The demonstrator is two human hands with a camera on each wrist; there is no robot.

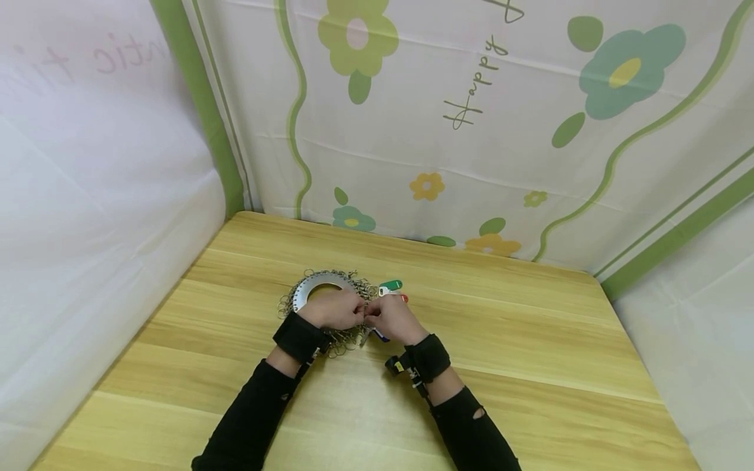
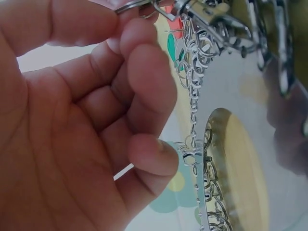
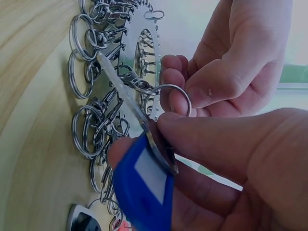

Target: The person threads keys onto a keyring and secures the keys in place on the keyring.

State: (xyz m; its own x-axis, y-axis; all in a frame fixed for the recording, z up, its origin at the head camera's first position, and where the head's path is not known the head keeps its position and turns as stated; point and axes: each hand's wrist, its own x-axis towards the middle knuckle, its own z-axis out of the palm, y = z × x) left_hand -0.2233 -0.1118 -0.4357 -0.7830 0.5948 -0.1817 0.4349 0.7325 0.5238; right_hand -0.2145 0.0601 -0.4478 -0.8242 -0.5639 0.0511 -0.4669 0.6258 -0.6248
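Note:
A flat silver ring plate (image 1: 302, 293) lies on the wooden table, its holed edge crowded with small metal clasps and split rings. Over its right side, my left hand (image 1: 337, 309) pinches one split ring (image 3: 184, 94) between thumb and fingertips; a clasp links that ring to the plate. Close beside it, my right hand (image 1: 396, 318) holds a key (image 3: 120, 86) with a blue key tag (image 3: 144, 187) between thumb and fingers. In the right wrist view the key's blade points up and left, across the clasps. Whether the key's own ring touches the split ring is hidden by my fingers.
A green key tag (image 1: 393, 285) and a red tag (image 1: 404, 298) lie by the plate's right edge, partly behind my right hand. The wooden table (image 1: 501, 320) meets a flowered cloth (image 1: 389, 144) at the back. White cloth hangs at both sides.

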